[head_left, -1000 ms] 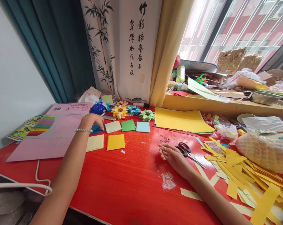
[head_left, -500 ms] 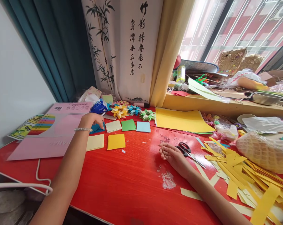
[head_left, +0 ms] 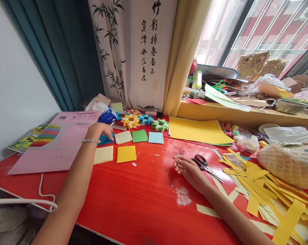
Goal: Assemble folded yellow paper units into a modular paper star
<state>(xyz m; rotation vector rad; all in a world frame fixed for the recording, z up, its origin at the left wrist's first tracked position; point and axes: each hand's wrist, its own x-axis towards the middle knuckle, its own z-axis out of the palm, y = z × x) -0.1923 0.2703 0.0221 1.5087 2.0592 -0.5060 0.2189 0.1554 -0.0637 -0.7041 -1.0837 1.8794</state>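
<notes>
One red table [head_left: 133,197], glossy, set in a corner by a barred window [head_left: 266,37]. One teal curtain [head_left: 67,51] at my left, one yellow curtain [head_left: 185,58] nearer the glass; between them, one bamboo scroll [head_left: 133,51] with two columns of brushed characters. Sill [head_left: 220,110] heaped; contents too jumbled to tally.

Paper squares: six stacks. Back row of four: blue stack [head_left: 104,141], cream stack [head_left: 123,137], green stack [head_left: 140,136], light blue stack [head_left: 156,138]. Front row of two: pale yellow stack [head_left: 104,155], deep yellow stack [head_left: 126,154].

My left hand [head_left: 99,131] is over the blue stack, wrist bent, fingers pointing down at its right edge. Whether they pinch a sheet I cannot tell; the knuckles hide it. My right hand [head_left: 185,167] lies on its side, fingers loosely curled, nothing in them.

Folded paper rings: three plain to see behind the back row, namely a yellow ring [head_left: 130,121], a blue ring [head_left: 145,119], a green ring [head_left: 161,125]. Scissors [head_left: 207,167]: one pair, just beside my right hand. Large sheets [head_left: 199,131]: one pile, yellow on top. Cut strips [head_left: 254,183]: dozens, overlapping, no exact count. Pink folder [head_left: 46,162]: one, flat at far left.
</notes>
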